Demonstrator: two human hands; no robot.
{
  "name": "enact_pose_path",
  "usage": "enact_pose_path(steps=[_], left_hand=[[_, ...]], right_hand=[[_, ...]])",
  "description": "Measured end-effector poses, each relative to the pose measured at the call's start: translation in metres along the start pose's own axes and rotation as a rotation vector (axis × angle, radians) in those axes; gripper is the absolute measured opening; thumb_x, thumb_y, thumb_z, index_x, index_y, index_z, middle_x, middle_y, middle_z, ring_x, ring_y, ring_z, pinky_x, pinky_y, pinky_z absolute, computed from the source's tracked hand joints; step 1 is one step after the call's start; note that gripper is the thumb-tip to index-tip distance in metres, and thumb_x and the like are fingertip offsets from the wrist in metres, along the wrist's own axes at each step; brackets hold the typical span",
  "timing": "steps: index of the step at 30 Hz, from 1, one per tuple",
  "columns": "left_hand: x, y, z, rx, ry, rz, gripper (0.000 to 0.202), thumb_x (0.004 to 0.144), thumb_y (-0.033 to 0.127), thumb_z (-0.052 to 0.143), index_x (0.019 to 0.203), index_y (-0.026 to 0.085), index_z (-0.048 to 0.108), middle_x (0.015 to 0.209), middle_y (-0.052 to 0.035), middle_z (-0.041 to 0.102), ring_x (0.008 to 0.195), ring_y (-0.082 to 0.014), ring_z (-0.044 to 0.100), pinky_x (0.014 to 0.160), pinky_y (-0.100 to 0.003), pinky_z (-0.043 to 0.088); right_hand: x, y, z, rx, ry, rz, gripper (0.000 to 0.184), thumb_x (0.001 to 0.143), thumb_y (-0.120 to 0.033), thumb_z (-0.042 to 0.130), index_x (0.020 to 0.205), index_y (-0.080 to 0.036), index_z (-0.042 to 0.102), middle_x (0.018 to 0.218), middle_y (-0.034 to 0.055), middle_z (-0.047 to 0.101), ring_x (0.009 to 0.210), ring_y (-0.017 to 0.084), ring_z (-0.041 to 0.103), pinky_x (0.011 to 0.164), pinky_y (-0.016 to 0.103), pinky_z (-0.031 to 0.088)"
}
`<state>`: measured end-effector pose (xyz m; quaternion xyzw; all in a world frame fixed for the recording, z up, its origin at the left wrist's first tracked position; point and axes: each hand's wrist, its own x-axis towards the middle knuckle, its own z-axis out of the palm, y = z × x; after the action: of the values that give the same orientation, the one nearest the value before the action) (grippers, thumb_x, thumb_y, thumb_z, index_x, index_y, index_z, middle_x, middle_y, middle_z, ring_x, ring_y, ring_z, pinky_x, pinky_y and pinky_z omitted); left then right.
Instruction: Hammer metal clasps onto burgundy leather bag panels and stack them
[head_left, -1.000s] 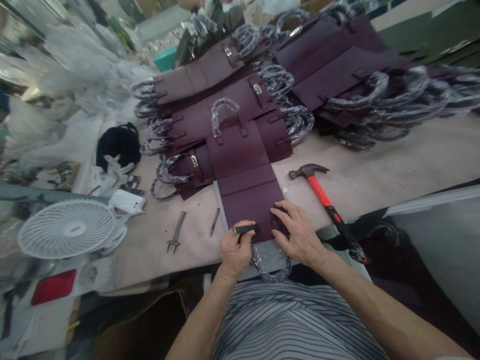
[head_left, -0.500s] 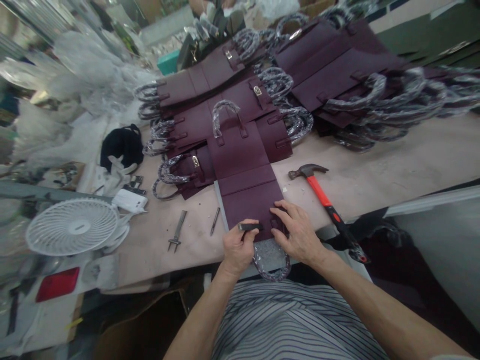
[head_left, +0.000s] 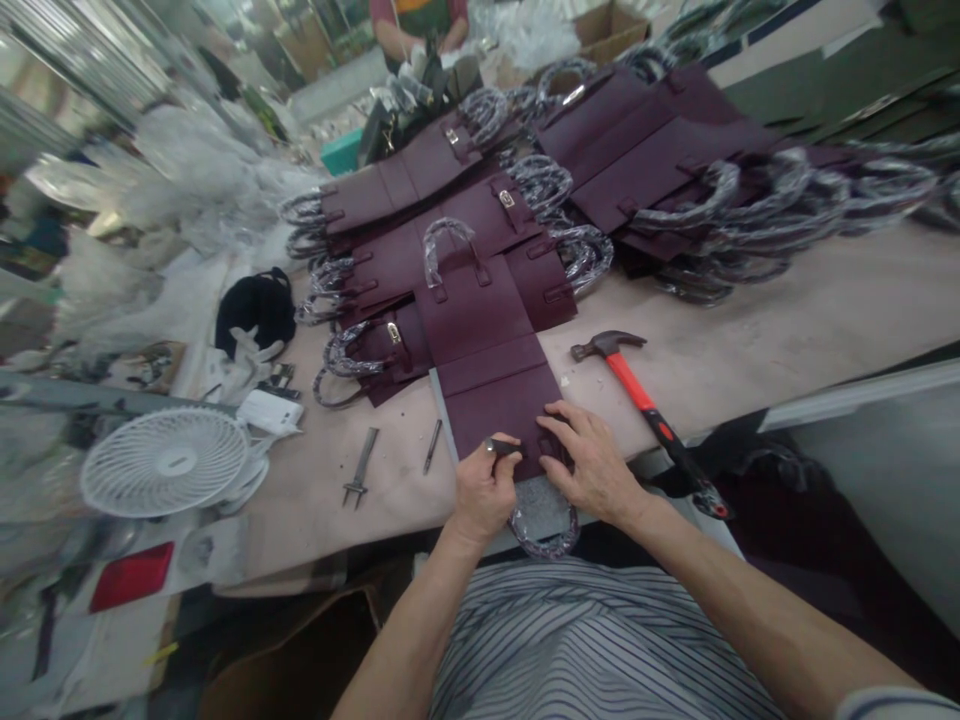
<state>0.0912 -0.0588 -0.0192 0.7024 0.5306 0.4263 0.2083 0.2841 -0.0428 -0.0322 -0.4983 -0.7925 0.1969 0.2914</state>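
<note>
My left hand (head_left: 484,490) is closed around a short dark metal punch (head_left: 501,446), its round end turned toward me. The punch's lower end is over the near part of a burgundy leather bag panel (head_left: 499,400); whether it touches is hard to tell. My right hand (head_left: 589,460) lies on the panel's right edge with fingers apart, around a handle tab. A plastic-wrapped handle (head_left: 546,548) hangs from this near end, between my wrists. Another wrapped handle (head_left: 448,235) stands at the panel's far end. A grey slab (head_left: 541,505) shows under the panel.
A claw hammer (head_left: 637,385) with a red and black grip lies to the right. On the left are a two-pronged tool (head_left: 362,468), a thin metal rod (head_left: 433,446) and a white fan (head_left: 169,462). Stacked burgundy bag panels (head_left: 660,165) cover the back; a person (head_left: 420,25) is beyond.
The punch has tipped slightly, so its round end shows more. My right hand has hardly moved on the panel. The camera view has shifted a little, bringing the person at the back into sight.
</note>
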Motion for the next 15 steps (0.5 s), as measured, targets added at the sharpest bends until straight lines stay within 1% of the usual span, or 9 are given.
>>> enact_pose_path(steps=[3,5,6,8,10,11,13,15], left_hand=[[0.003,0.000,0.002,0.011,-0.053,0.024,0.014,0.095,0.020,0.053,0.100,0.018,0.067,0.094,-0.0062,0.075,0.086,-0.0183,0.073,0.080,-0.028,0.059],[0.005,0.000,0.001,-0.001,-0.066,0.028,0.014,0.095,0.018,0.053,0.100,0.019,0.066,0.094,-0.0056,0.075,0.085,-0.0177,0.073,0.079,-0.028,0.058],[0.006,0.000,0.000,-0.010,-0.068,0.025,0.014,0.095,0.018,0.053,0.100,0.019,0.066,0.094,-0.0052,0.075,0.084,-0.0174,0.073,0.079,-0.028,0.058],[0.007,0.000,-0.001,-0.025,-0.071,0.014,0.014,0.094,0.018,0.053,0.099,0.019,0.066,0.093,-0.0050,0.075,0.083,-0.0170,0.073,0.078,-0.027,0.058],[0.006,0.000,-0.002,-0.028,-0.071,0.010,0.014,0.094,0.018,0.053,0.099,0.018,0.066,0.093,-0.0050,0.075,0.082,-0.0168,0.073,0.077,-0.027,0.058],[0.006,-0.001,-0.002,-0.027,-0.072,0.016,0.014,0.094,0.018,0.053,0.099,0.018,0.066,0.092,-0.0050,0.075,0.082,-0.0168,0.073,0.077,-0.027,0.058],[0.005,-0.002,-0.002,-0.016,-0.078,0.043,0.014,0.095,0.019,0.053,0.100,0.018,0.065,0.092,-0.0050,0.075,0.082,-0.0169,0.073,0.077,-0.027,0.058],[0.004,-0.004,-0.002,0.004,-0.093,0.085,0.014,0.095,0.019,0.053,0.103,0.018,0.065,0.092,-0.0051,0.075,0.083,-0.0174,0.073,0.077,-0.027,0.059]], right_hand=[[0.000,0.002,-0.003,0.041,0.005,-0.007,0.045,0.090,-0.034,0.059,0.131,-0.016,0.057,0.140,0.0158,0.052,0.130,0.033,0.047,0.106,0.053,0.043],[0.001,0.008,-0.011,0.068,0.036,0.003,0.040,0.094,-0.038,0.056,0.128,-0.016,0.059,0.135,0.0155,0.056,0.126,0.031,0.052,0.105,0.051,0.046],[0.001,0.013,-0.018,0.063,0.072,0.019,0.038,0.096,-0.039,0.053,0.126,-0.017,0.060,0.131,0.0154,0.058,0.123,0.030,0.054,0.105,0.050,0.046],[0.001,0.028,-0.034,-0.014,0.159,0.077,0.038,0.097,-0.040,0.050,0.123,-0.015,0.062,0.125,0.0165,0.060,0.121,0.031,0.055,0.106,0.050,0.046],[-0.002,0.047,-0.051,-0.174,0.207,0.173,0.039,0.094,-0.040,0.051,0.120,-0.012,0.063,0.122,0.0193,0.060,0.118,0.035,0.055,0.104,0.052,0.046],[-0.004,0.056,-0.059,-0.261,0.196,0.227,0.040,0.092,-0.040,0.052,0.118,-0.011,0.064,0.119,0.0205,0.060,0.114,0.036,0.056,0.101,0.053,0.047],[-0.009,0.070,-0.070,-0.391,0.110,0.318,0.038,0.089,-0.041,0.054,0.111,-0.012,0.065,0.109,0.0206,0.061,0.105,0.037,0.058,0.092,0.053,0.049],[-0.012,0.078,-0.075,-0.410,0.021,0.391,0.032,0.087,-0.040,0.055,0.103,-0.014,0.065,0.097,0.0181,0.061,0.093,0.035,0.059,0.083,0.050,0.050]])
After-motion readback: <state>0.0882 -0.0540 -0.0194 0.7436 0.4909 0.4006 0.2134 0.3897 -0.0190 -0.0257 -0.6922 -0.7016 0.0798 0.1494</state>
